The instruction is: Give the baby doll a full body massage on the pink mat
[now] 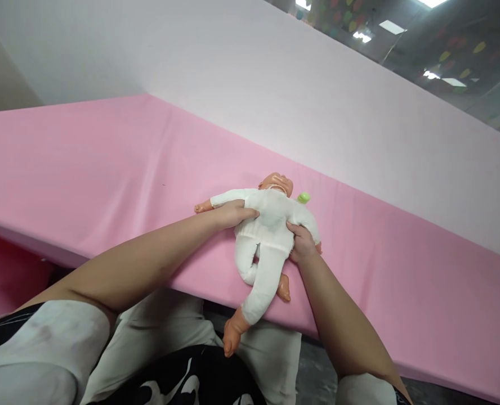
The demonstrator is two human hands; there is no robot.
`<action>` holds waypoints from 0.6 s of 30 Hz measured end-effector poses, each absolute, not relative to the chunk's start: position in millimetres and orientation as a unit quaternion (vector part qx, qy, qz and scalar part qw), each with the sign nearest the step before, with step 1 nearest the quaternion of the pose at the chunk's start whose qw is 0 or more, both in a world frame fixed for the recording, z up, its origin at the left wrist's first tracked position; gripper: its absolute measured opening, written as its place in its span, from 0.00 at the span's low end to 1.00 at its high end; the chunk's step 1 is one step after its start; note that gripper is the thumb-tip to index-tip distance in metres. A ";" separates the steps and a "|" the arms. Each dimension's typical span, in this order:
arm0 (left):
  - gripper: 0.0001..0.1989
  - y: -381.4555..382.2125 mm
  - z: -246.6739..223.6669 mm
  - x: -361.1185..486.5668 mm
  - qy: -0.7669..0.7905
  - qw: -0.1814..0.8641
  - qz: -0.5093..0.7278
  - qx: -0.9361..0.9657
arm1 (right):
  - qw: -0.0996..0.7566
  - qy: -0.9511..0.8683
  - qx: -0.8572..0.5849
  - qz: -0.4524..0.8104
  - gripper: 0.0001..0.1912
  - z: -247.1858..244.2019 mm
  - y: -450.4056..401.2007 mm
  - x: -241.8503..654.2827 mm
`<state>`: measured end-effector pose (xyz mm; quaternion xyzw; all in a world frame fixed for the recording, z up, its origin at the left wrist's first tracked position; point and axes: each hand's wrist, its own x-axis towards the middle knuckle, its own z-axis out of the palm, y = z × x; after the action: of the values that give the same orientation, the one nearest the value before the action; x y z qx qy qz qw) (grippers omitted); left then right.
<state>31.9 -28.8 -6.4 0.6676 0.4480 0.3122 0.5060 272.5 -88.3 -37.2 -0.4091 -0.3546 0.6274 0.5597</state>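
A baby doll [271, 216] with a white cloth body lies on its back on the pink surface, its head toward the wall. One leg hangs over the near edge; the other is bent. My left hand [235, 214] grips the doll's torso on the left side, thumb on its front. On the right side, my right hand [301, 242] holds the torso at the waist, thumb on top and fingers partly hidden beneath. A small light green object [303, 197] sits right of the doll's head.
The pink padded surface [85, 169] runs along a white wall [233, 73]. Its near edge is just in front of my legs. Something red [9, 275] is below the edge at the left.
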 end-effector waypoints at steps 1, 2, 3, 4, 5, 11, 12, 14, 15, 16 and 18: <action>0.26 -26.2 -7.0 30.0 0.466 0.484 0.287 0.683 | 0.552 -0.373 -0.417 0.618 0.23 -37.0 -87.3 273.7; 0.28 -23.7 -7.7 28.0 0.479 0.459 0.260 0.702 | 0.544 -0.395 -0.431 0.602 0.22 -36.2 -86.4 275.4; 0.30 -21.2 -8.2 26.1 0.489 0.431 0.237 0.720 | 0.533 -0.420 -0.455 0.576 0.21 -35.0 -85.5 277.8; 0.32 -19.0 -8.7 24.6 0.498 0.398 0.223 0.737 | 0.517 -0.448 -0.491 0.540 0.20 -33.1 -84.5 280.8; 0.33 -17.2 -9.1 23.4 0.506 0.367 0.211 0.752 | 0.491 -0.479 -0.537 0.491 0.20 -30.8 -83.5 284.2; 0.29 -21.4 -4.2 25.2 0.541 0.192 0.203 0.794 | 0.250 -0.618 -0.736 0.116 0.27 -11.9 -84.8 296.5; 0.26 -24.1 -2.2 25.6 0.525 0.178 0.224 0.802 | 0.249 -0.622 -0.738 0.080 0.25 -9.1 -87.4 295.0; 0.17 -28.6 1.3 24.7 0.452 0.206 0.251 0.831 | 0.292 -0.628 -0.720 0.044 0.18 -4.5 -94.3 289.7; 0.14 -29.6 2.4 23.2 0.403 0.247 0.251 0.845 | 0.324 -0.639 -0.696 0.048 0.14 -2.8 -98.1 286.7; 0.11 -29.5 2.8 21.0 0.357 0.295 0.242 0.853 | 0.351 -0.659 -0.662 0.067 0.10 -1.7 -101.6 284.1; 0.13 -25.8 1.8 15.2 0.295 0.383 0.208 0.851 | 0.375 -0.709 -0.583 0.133 0.09 -1.1 -106.7 281.5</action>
<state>15.2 -25.8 1.8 0.8505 0.2952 0.2076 0.3826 281.5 -106.7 -1.1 -0.5829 -0.7086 0.1325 0.3748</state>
